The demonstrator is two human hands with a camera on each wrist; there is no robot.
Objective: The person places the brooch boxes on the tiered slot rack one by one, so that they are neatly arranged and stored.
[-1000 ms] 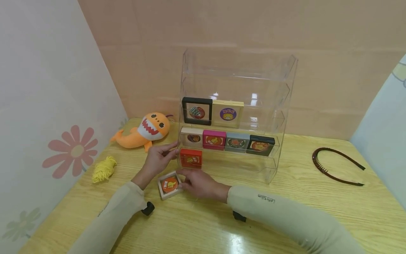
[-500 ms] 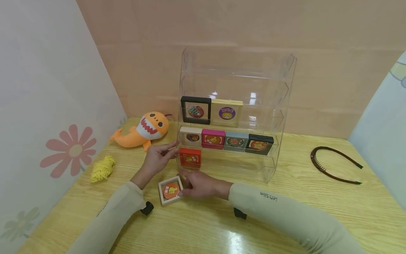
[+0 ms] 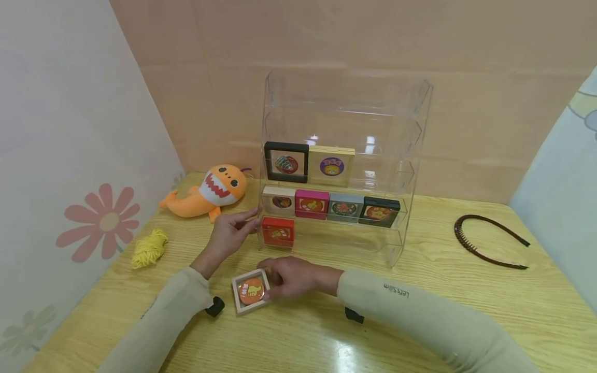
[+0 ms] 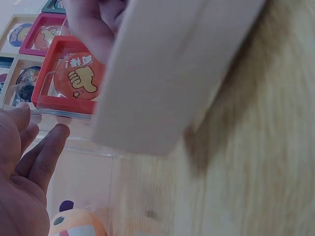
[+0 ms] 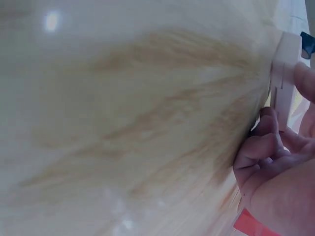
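My right hand holds a cream square display frame by its right side, thumb on the near face and fingers behind. Inside is a round orange badge with a yellow thumbs-up. In the right wrist view the frame sits between thumb and curled fingers. My left hand reaches its fairly straight fingers to the left side of the clear tiered rack. A red frame stands at the left of the rack's bottom tier, close to those fingertips. The cream frame's pale edge crosses the left wrist view.
Higher tiers hold black and pale yellow frames, above a row with cream, pink, grey and black frames. An orange shark plush and yellow yarn lie left. A brown headband lies right.
The right hand and the cream frame have moved toward the person, away from the rack. The left hand stays at the rack's side.
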